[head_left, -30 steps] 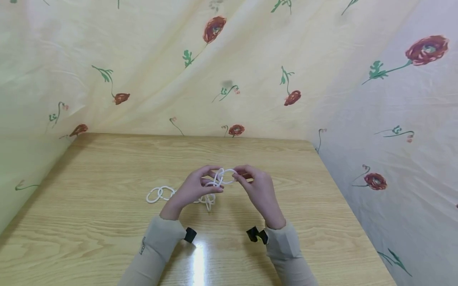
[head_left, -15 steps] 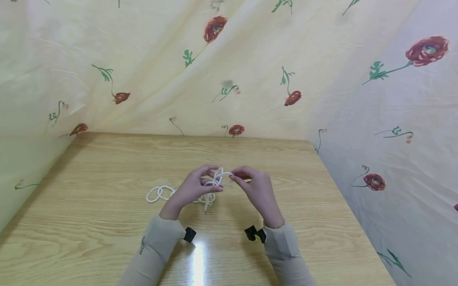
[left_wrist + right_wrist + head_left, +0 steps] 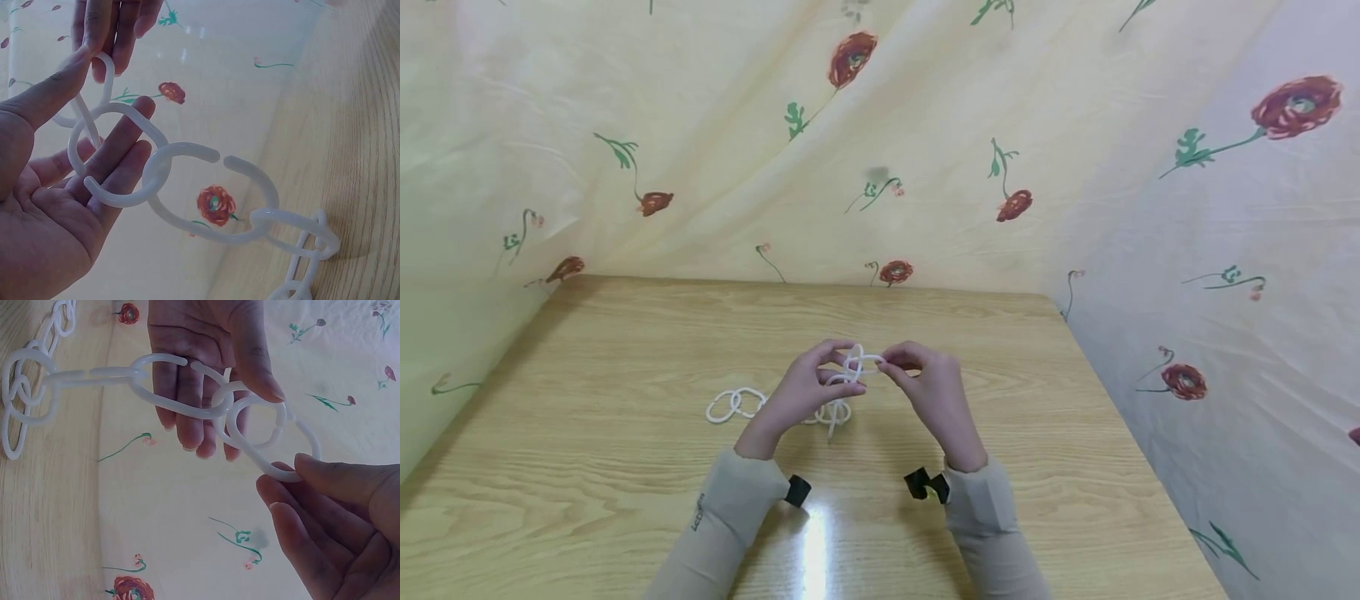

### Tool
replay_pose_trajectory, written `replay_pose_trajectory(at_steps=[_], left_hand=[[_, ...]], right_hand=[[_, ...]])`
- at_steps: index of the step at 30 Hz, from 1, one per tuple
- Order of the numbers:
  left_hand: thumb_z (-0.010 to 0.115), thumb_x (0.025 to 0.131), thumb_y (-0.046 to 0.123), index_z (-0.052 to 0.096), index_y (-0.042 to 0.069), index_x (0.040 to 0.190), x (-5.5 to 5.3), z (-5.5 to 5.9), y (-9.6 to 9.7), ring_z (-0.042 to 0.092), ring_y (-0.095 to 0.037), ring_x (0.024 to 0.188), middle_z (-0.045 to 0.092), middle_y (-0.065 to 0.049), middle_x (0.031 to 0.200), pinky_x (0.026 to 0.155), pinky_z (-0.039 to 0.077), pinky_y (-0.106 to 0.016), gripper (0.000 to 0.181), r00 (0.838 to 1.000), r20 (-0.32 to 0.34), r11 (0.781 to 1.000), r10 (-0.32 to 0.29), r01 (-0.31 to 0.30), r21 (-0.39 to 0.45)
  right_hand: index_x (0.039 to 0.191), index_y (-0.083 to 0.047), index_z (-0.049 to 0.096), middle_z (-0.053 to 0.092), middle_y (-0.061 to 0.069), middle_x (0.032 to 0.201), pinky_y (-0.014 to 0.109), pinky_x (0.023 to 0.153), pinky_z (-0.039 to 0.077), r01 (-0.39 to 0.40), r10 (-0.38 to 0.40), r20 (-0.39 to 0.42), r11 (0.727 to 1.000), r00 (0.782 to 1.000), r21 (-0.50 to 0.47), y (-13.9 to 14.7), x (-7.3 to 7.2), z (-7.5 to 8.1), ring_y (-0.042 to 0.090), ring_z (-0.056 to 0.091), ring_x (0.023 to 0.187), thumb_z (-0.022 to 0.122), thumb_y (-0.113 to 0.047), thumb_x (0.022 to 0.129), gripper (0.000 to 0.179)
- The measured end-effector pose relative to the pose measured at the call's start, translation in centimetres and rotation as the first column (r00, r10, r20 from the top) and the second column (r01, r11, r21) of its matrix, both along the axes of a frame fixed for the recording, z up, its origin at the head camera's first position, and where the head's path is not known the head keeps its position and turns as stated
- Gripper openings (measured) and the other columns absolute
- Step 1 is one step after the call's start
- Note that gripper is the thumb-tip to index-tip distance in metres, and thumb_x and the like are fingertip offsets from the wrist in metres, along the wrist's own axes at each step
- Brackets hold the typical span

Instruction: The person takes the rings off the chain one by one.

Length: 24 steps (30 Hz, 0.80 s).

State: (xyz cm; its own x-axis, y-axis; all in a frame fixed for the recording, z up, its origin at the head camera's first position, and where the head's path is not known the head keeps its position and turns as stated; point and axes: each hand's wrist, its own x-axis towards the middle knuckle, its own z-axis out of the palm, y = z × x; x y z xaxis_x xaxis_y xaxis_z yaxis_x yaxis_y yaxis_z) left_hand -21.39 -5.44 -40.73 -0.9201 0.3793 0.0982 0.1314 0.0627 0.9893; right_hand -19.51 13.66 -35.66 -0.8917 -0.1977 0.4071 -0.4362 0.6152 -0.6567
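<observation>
White plastic chain links run between both hands. My left hand (image 3: 793, 396) holds a link with its thumb over it and its fingers spread behind. A larger link with a gap in its side (image 3: 259, 178) hangs from there, and more of the chain trails down to the table. My right hand (image 3: 936, 392) pinches the end link (image 3: 257, 457) between thumb and index finger. That end link passes through the link at the left thumb. In the head view, the left hand and wrist hide part of the chain.
More of the chain (image 3: 747, 389) lies on the wooden table (image 3: 625, 350), left of the left wrist. Cloth with a poppy print (image 3: 715, 125) hangs behind the table and along both sides. Black cameras (image 3: 797, 490) are strapped at the wrists.
My right hand has moved a little left, closer to the left hand. The pinched end link has tilted and now looks flatter. Both hands have risen slightly in the head view.
</observation>
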Motion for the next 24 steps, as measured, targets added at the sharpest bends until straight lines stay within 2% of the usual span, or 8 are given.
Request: replay_pose_trajectory(at_steps=[3,8,14,20,24], left_hand=[[0.076,0.076,0.02,0.047,0.013,0.13,-0.13,-0.01,0.04,0.067,-0.022,0.087,0.057,-0.013,0.11,0.078,0.055,-0.039,0.061,1.0,-0.001,1.0,0.004,-0.004,0.005],[0.075,0.077,0.019,0.046,0.012,0.13,-0.15,0.13,0.01,0.066,-0.022,0.089,0.056,-0.014,0.112,0.076,0.055,-0.032,0.061,1.0,-0.003,1.0,0.013,-0.013,-0.008],[0.076,0.076,0.02,0.046,0.013,0.13,-0.17,0.26,-0.17,0.065,-0.022,0.091,0.057,-0.013,0.114,0.077,0.055,-0.032,0.062,1.0,-0.002,0.999,0.021,-0.021,-0.023],[0.076,0.075,0.021,0.046,0.014,0.13,-0.17,0.16,-0.27,0.065,-0.02,0.087,0.055,-0.014,0.114,0.077,0.054,-0.032,0.063,0.999,-0.017,0.999,0.03,-0.031,-0.038],[0.077,0.074,0.019,0.047,0.015,0.13,-0.19,-0.02,-0.27,0.064,-0.019,0.083,0.054,-0.013,0.113,0.077,0.054,-0.031,0.064,0.999,-0.012,0.998,0.043,-0.044,-0.053]], right_hand=[[0.086,-0.009,0.07,0.07,0.001,0.081,0.023,0.06,0.055,0.006,-0.006,0.005,1.0,1.0,-0.002,-0.05,-0.07,-0.03,0.013,0.065,0.073,0.07,-0.013,0.082,0.006],[0.087,-0.01,0.07,0.07,0.001,0.081,0.023,0.058,0.055,0.013,-0.013,0.005,1.0,1.0,0.0,-0.13,-0.16,-0.12,0.014,0.066,0.074,0.07,-0.014,0.082,0.006],[0.086,-0.01,0.07,0.071,0.001,0.081,0.023,0.057,0.055,0.029,-0.029,-0.009,0.999,1.0,0.02,-0.18,-0.14,-0.14,0.014,0.066,0.074,0.07,-0.014,0.082,0.006],[0.086,-0.011,0.07,0.071,0.001,0.081,0.023,0.057,0.055,0.044,-0.042,-0.039,0.997,0.998,0.055,-0.22,-0.02,-0.11,0.014,0.067,0.075,0.07,-0.014,0.082,0.005],[0.085,-0.01,0.07,0.071,0.001,0.081,0.022,0.054,0.054,0.059,-0.051,-0.086,0.994,0.995,0.093,-0.27,-0.01,-0.18,0.014,0.068,0.074,0.07,-0.015,0.082,0.006]])
